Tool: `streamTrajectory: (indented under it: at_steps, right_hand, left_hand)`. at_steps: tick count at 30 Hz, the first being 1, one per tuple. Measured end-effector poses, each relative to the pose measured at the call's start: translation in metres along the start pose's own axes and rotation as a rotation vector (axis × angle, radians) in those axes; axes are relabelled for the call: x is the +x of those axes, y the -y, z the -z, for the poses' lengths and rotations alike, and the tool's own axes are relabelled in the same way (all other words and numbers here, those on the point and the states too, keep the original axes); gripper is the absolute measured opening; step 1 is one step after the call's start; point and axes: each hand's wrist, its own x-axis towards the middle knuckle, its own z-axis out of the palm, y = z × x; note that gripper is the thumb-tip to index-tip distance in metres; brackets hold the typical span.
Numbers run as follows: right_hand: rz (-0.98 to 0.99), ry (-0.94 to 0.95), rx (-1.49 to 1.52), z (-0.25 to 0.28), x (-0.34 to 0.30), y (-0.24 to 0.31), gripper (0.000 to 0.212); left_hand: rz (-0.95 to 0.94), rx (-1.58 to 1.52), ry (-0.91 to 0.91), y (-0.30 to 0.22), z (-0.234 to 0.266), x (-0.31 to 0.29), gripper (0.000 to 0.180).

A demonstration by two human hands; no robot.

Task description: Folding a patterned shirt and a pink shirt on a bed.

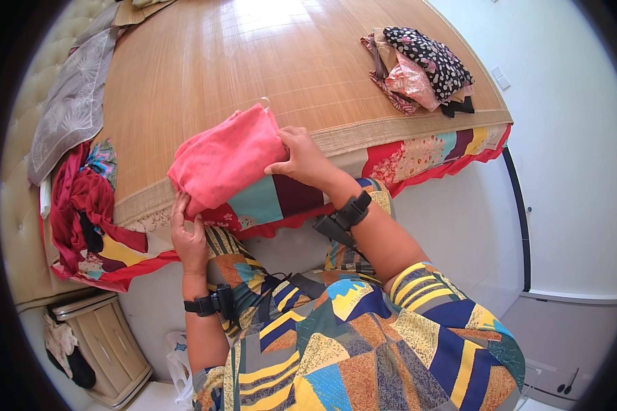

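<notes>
A folded pink garment (226,157) lies at the near edge of the mat-covered bed, partly over its border. My left hand (189,233) grips its lower left corner, thumb in front and fingers partly hidden behind the cloth. On the opposite side, my right hand (303,159) pinches the right edge between thumb and fingers. A small pale loop sticks up from the garment's top corner. Dark bands with small devices sit on both my wrists.
A pile of folded clothes (425,72) rests at the bed's far right. Crumpled dark red cloth (89,198) and a grey sheer pillow cover (75,103) lie along the tufted headboard (31,164). A bedside cabinet (106,342) and a white plastic bag (178,363) stand below on the left.
</notes>
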Motion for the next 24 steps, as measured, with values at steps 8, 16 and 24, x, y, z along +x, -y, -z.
streamTrajectory:
  at_steps: [8,16,24]
  right_hand:
    - [0.272,0.183,-0.183,0.0,0.005,0.036,0.046]
    - [0.252,0.013,0.133,0.007,0.02,0.057,0.043]
    - [0.281,-0.419,0.218,0.101,0.099,0.049,0.046]
  left_hand:
    - [0.025,-0.038,-0.05,0.028,0.0,-0.004,0.047]
    - [0.172,-0.19,-0.039,0.019,0.003,-0.006,0.043]
    - [0.076,-0.167,-0.022,0.012,-0.003,0.0,0.045]
